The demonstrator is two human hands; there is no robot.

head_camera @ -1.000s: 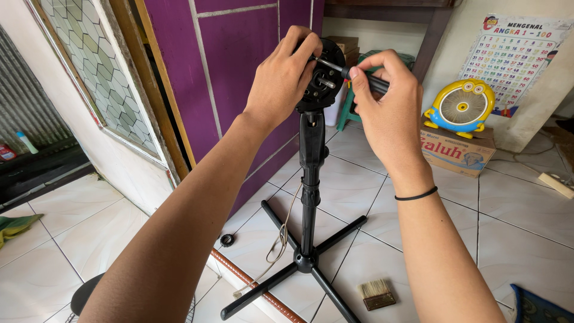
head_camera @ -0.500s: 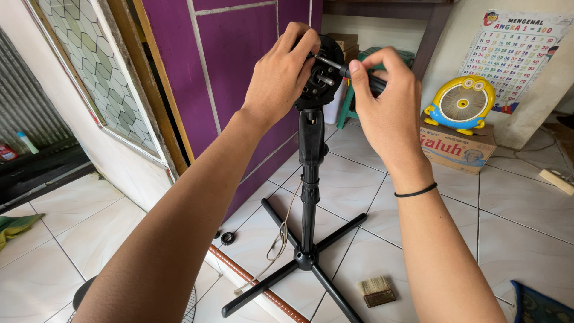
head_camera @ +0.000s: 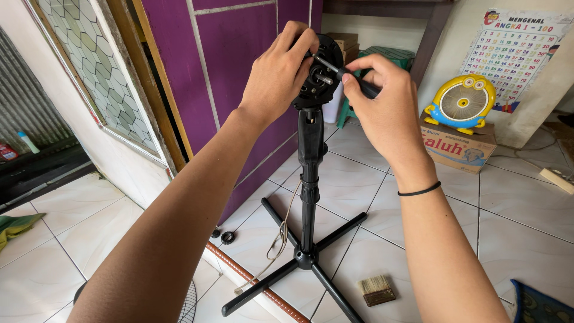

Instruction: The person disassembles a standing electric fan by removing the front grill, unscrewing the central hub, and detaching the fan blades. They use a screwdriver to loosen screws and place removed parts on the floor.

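While the right hand (head_camera: 382, 113) pinches the black handle of a screwdriver (head_camera: 350, 76) between thumb and curled fingers, closed tight round it, the metal shaft runs up-left into the face of the black fan motor housing (head_camera: 320, 66), tip at a point near the top edge, just beside the bare motor spindle (head_camera: 324, 78). Left hand (head_camera: 281, 75) is wrapped round the far side of the housing, fingers curled over the top rim, bracing it; it holds the housing only, no loose part visible in it. Housing sits on top of the black pole (head_camera: 310, 173), which drops to a cross-shaped base (head_camera: 305, 260) on the white tiled floor (head_camera: 526, 221). Step in hand, as I read it: driving or backing out a screw on the motor face; can't tell which way it's turning, and the screw head itself is hidden by the fingers. Next move needs the driver kept square in the screw with axial pressure, and the left hand resisting the twist so the stand doesn't rock. Around it: a cord (head_camera: 280, 239) hanging by the pole, two small black round parts (head_camera: 222, 235) on the tiles near the base, a paintbrush (head_camera: 376, 289) in front of it, a yellow desk fan (head_camera: 463, 104) on a cardboard box (head_camera: 457, 149) well off to the right, purple door (head_camera: 233, 72) behind.
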